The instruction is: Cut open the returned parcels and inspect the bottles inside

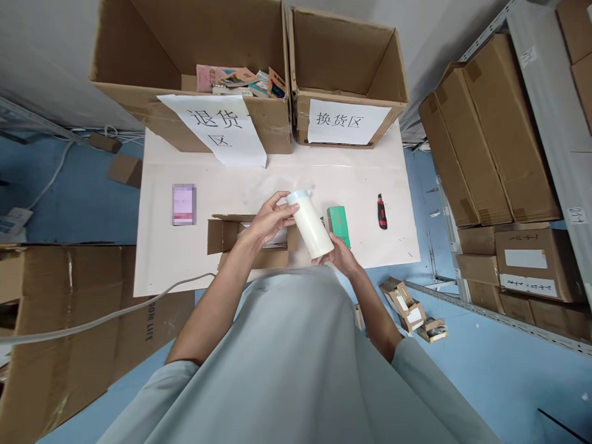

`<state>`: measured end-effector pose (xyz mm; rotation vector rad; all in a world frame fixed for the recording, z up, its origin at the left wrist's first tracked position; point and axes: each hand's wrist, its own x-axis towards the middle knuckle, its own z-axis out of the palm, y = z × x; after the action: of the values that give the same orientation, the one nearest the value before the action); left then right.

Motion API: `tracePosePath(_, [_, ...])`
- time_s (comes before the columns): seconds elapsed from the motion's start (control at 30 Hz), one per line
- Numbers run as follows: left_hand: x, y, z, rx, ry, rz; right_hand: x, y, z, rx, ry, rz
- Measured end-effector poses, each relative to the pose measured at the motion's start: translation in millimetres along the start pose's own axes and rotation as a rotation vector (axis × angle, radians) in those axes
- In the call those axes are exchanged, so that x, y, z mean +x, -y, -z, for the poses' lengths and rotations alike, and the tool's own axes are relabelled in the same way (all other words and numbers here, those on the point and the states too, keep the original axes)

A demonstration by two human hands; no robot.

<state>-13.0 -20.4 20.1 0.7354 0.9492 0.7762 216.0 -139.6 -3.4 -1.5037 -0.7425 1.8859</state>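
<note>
A white bottle with a pale blue lid (pixel 309 226) is held tilted between both hands above the table's front edge. My left hand (pixel 272 219) grips it near the lid, and my right hand (pixel 340 254) supports its lower end. Under my left wrist sits a small open cardboard box (pixel 222 237), with something pale inside partly hidden by the arm. Just right of the bottle lies a green box (pixel 339 223). Farther right is a red and black utility knife (pixel 382 213).
Two large open cardboard boxes with paper signs stand at the back; the left box (pixel 139 108) holds several colourful packets, beside the right box (pixel 393 95). A phone (pixel 184 205) lies on the white table (pixel 157 259). A cable (pixel 115 312) crosses the left corner. Shelving with cartons (pixel 494 135) stands right.
</note>
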Motion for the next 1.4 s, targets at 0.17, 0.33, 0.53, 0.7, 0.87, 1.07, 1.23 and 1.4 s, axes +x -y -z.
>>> tracePosePath(0.17, [4.7,-1.8,8.3,0.153,-0.149,-0.089,29.4,-18.8,38.9,-0.731,-0.595,-0.143])
tracePosePath(0.33, [13.4,-2.1,10.2,0.22,-0.215,-0.121,54.8,-58.7,46.1,-1.124,-0.62,-0.236])
tracePosePath(0.53, [17.3,0.0,15.1,0.18,-0.224,-0.157,61.8,-81.6,63.9,-0.869,-0.646,-0.204])
tracePosePath(0.7, [18.7,-6.7,24.0,0.112,-0.21,-0.234,49.8,-88.1,80.5,-0.639,-0.527,-0.057])
tracePosePath(0.87, [23.2,-15.2,33.9,0.053,-0.251,-0.278,36.7,-95.2,77.4,-0.33,-0.419,0.142])
tracePosePath(1.07, [22.9,-12.9,28.8,-0.014,-0.224,-0.253,32.0,-91.3,67.1,-0.194,-0.293,0.241])
tracePosePath(1.23, [18.6,-12.8,23.5,0.082,-0.236,-0.289,31.7,-90.1,63.5,-0.202,-0.275,0.267])
tracePosePath(1.4, [18.9,-13.3,17.8,0.294,-0.252,-0.387,30.8,-89.3,59.3,-0.224,-0.259,0.29])
